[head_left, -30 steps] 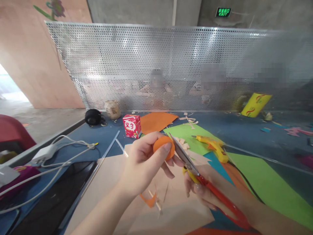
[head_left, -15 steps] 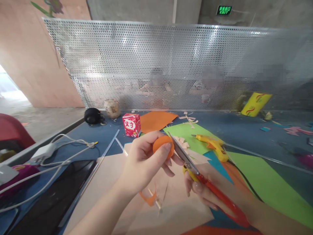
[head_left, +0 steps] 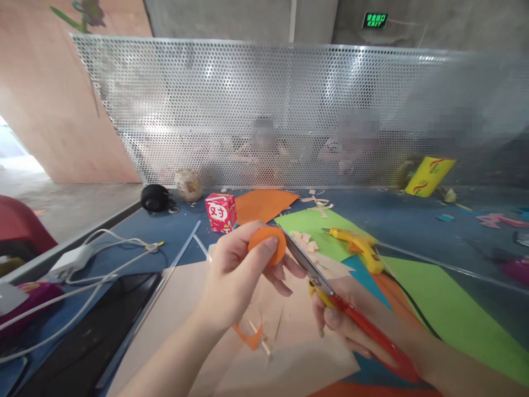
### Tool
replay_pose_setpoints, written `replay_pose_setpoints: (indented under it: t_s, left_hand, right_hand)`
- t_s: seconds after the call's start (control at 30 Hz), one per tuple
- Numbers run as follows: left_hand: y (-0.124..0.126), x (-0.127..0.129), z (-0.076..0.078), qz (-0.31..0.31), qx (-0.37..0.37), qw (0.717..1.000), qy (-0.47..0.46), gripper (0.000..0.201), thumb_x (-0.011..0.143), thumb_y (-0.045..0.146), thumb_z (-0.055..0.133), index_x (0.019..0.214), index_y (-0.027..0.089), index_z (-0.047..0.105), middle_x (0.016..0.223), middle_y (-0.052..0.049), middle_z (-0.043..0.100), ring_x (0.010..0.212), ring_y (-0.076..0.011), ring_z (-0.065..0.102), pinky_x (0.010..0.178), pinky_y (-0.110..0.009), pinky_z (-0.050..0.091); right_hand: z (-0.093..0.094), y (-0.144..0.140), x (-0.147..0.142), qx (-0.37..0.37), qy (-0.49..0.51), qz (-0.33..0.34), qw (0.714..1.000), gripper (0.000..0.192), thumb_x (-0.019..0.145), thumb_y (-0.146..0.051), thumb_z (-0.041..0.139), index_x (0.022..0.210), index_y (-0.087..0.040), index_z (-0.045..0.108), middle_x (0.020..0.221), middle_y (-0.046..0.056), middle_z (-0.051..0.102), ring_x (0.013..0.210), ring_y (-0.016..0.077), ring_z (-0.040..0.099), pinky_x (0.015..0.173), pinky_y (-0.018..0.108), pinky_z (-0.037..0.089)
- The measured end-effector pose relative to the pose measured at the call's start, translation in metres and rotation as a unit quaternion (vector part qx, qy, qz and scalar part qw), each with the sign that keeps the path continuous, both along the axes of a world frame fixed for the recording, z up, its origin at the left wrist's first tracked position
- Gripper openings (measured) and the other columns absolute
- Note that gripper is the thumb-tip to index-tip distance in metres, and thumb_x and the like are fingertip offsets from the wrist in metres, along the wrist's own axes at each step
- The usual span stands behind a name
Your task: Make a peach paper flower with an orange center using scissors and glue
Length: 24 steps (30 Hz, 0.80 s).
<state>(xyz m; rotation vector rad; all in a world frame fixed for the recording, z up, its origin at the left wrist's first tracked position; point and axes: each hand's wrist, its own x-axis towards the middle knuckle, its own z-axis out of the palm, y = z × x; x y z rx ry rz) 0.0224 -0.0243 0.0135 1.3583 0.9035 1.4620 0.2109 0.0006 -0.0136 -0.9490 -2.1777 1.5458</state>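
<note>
Between the thumb and fingers of my left hand (head_left: 231, 270) is a round orange paper disc (head_left: 264, 242), pinched and turned flat toward me. My right hand (head_left: 345, 314) is closed around the red and yellow handles of a pair of scissors (head_left: 316, 275). The blades point up and left, close to the disc's right edge; I cannot tell whether they touch it. Under the hands, a curved orange paper offcut (head_left: 251, 337) lies on a pale pink paper sheet (head_left: 185, 342), beside a thin stick.
A yellow glue gun (head_left: 359, 248) lies on green paper (head_left: 463, 309) to the right, its black cord trailing forward. Behind my left hand stands a pink carton (head_left: 221, 212). White cables and a black tablet (head_left: 99, 331) lie left. A perforated metal screen (head_left: 231, 110) closes the back.
My left hand with the orange disc has shifted slightly left, widening the gap to the scissors. The right hand has hardly moved.
</note>
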Motion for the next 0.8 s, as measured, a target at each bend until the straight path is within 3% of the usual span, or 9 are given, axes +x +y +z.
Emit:
replay_pose_setpoints:
  t_s: [0.33, 0.47, 0.6, 0.8]
  left_hand:
    - [0.001, 0.0, -0.001, -0.002, 0.013, 1.0, 0.018, 0.018, 0.082, 0.022, 0.05, 0.066, 0.016, 0.057, 0.053, 0.0, 0.055, 0.059, -0.0187, 0.065, 0.042, -0.026, 0.055]
    - [0.002, 0.0, -0.001, -0.003, 0.011, 1.0, 0.022, 0.02, 0.081, 0.022, 0.05, 0.063, 0.016, 0.057, 0.054, 0.0, 0.056, 0.053, -0.0162, 0.063, 0.041, -0.026, 0.055]
    - [0.002, 0.001, -0.001, -0.007, 0.006, 1.0, 0.013, 0.02, 0.08, 0.021, 0.05, 0.061, 0.017, 0.056, 0.053, 0.0, 0.054, 0.053, -0.0169, 0.063, 0.041, -0.027, 0.055]
    - [0.002, 0.0, -0.001, -0.006, 0.0, 1.0, -0.006, 0.019, 0.08, 0.022, 0.049, 0.063, 0.016, 0.057, 0.051, 0.0, 0.054, 0.053, -0.0183, 0.063, 0.04, -0.028, 0.054]
  right_hand:
    - [-0.02, 0.009, 0.004, -0.043, 0.03, 0.011, 0.999, 0.062, 0.067, -0.077, 0.045, 0.073, -0.016, 0.05, 0.054, -0.005, 0.04, 0.03, 0.0028, 0.028, 0.029, 0.019, 0.022]
    - [-0.018, 0.009, 0.004, -0.034, 0.027, 0.008, 0.999, 0.06, 0.07, -0.075, 0.044, 0.072, -0.015, 0.051, 0.051, -0.006, 0.037, 0.031, 0.0036, 0.028, 0.03, 0.019, 0.025]
    - [-0.015, 0.009, 0.003, -0.007, 0.012, 0.011, 1.0, 0.059, 0.071, -0.073, 0.044, 0.071, -0.015, 0.051, 0.063, 0.0, 0.044, 0.034, 0.0027, 0.032, 0.031, 0.019, 0.028]
    - [-0.017, 0.01, 0.003, -0.025, 0.015, 0.023, 0.999, 0.058, 0.07, -0.072, 0.047, 0.07, -0.014, 0.05, 0.06, -0.001, 0.045, 0.03, 0.0015, 0.03, 0.027, 0.018, 0.019]
